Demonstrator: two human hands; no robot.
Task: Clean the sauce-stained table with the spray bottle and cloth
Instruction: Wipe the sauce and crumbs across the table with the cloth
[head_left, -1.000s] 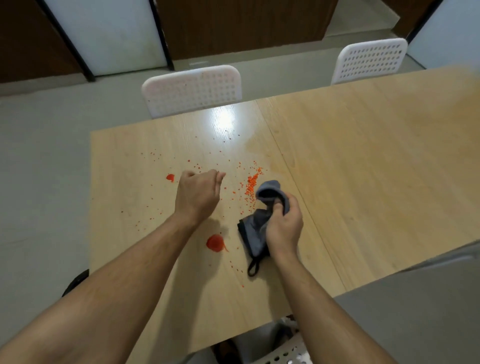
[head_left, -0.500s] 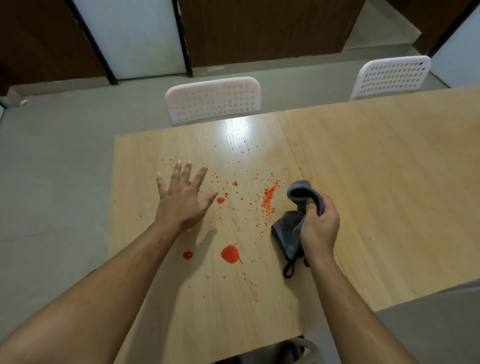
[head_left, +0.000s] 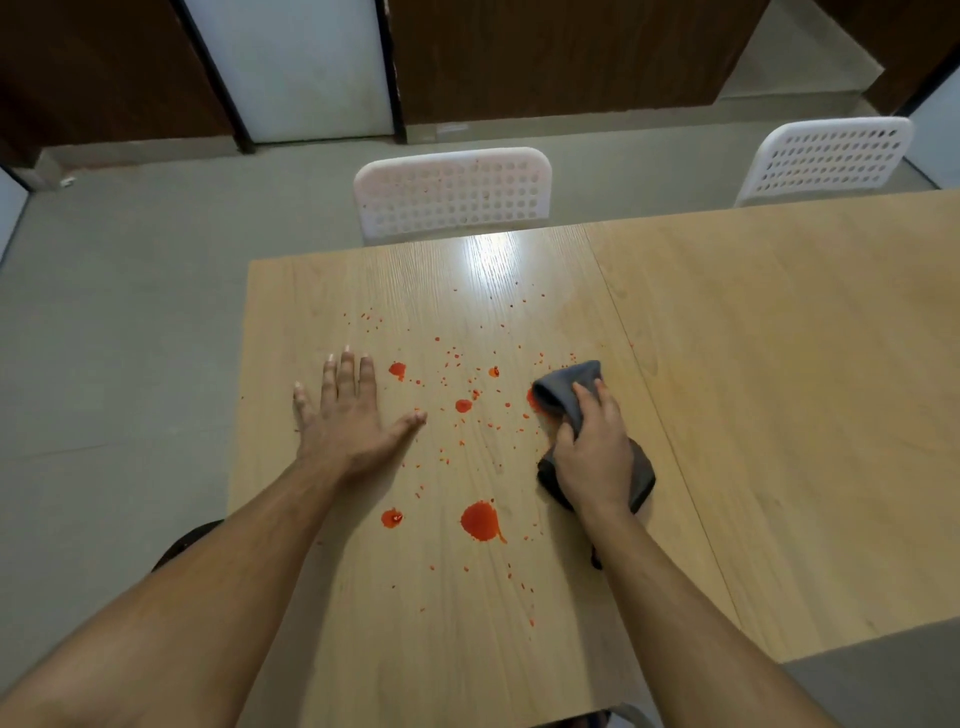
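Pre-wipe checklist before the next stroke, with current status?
1. Cloth gripped by right hand: ok.
2. Cloth down on the table: ok, its front fold sits at the edge of the splatter.
3. Left hand flat, fingers spread, bracing: ok.
4. Left hand clear of sauce: cannot tell; small blob lies right beside the fingers.
5. Large blob wiped: not ok, untouched.
6. Spray bottle within reach: not ok, none in view.

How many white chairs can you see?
2. One white chair stands at the far side of the table, straight ahead. The other chair is further right along the same side. Only their backrests show; more could be out of view.
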